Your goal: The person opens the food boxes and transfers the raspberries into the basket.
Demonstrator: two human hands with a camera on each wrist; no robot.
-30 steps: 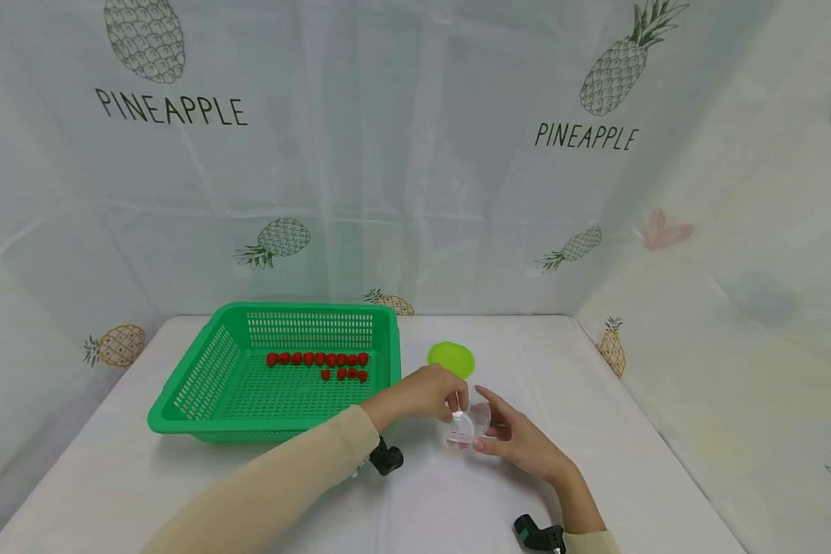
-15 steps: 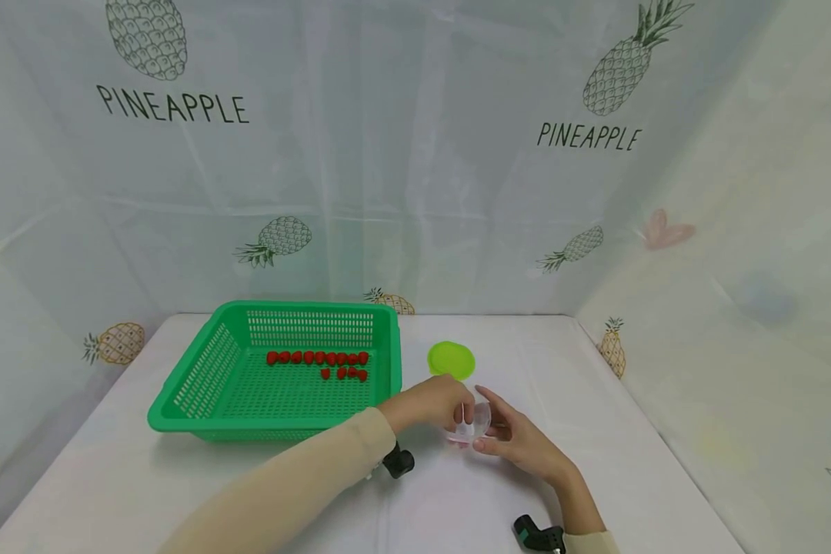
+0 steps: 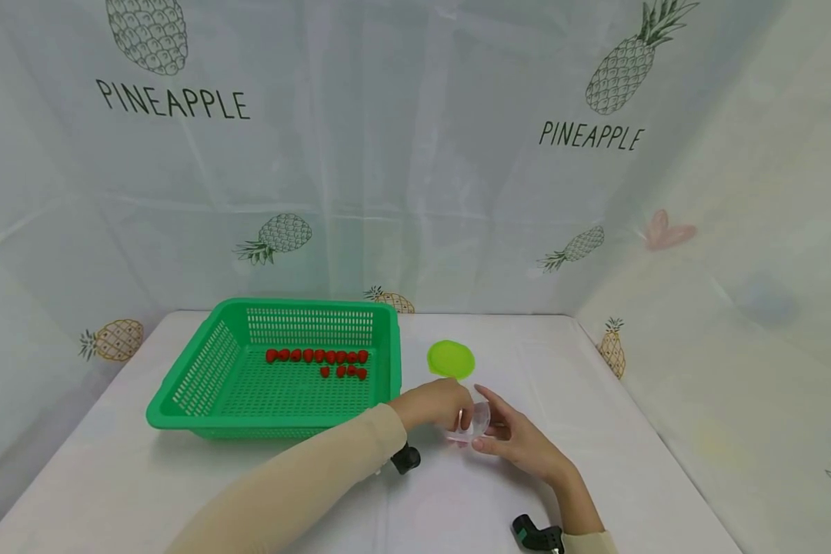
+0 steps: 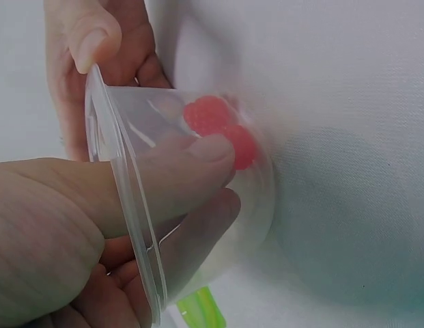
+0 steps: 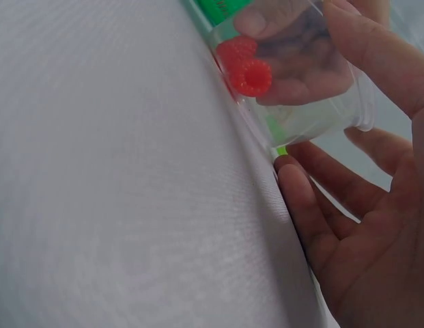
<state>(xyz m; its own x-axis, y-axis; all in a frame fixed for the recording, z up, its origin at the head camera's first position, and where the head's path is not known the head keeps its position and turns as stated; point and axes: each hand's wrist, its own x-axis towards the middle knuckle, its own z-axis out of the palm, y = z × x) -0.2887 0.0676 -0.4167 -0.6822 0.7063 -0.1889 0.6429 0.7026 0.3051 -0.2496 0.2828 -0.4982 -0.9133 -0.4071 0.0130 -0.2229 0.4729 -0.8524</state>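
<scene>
A clear plastic cup (image 3: 481,419) stands on the white table, with red raspberries (image 4: 207,115) at its bottom. My left hand (image 3: 439,404) reaches down into the cup from the left. Inside, its thumb and fingertips are spread apart; the thumb tip is right at one raspberry (image 5: 252,76) in both wrist views. My right hand (image 3: 519,442) curves round the cup's right side, its thumb at the rim and its other fingers on the far side and low by the table.
On the left sits a green plastic basket (image 3: 249,423) holding a row of raspberries (image 3: 318,356) and a shorter row below it. Behind the cup lies a round lime-green lid (image 3: 451,359). A pineapple-print curtain (image 3: 415,154) hangs behind the table.
My left hand has moved down and slightly right, its fingers going deeper into the cup. The right hand has stayed in place at the cup.
</scene>
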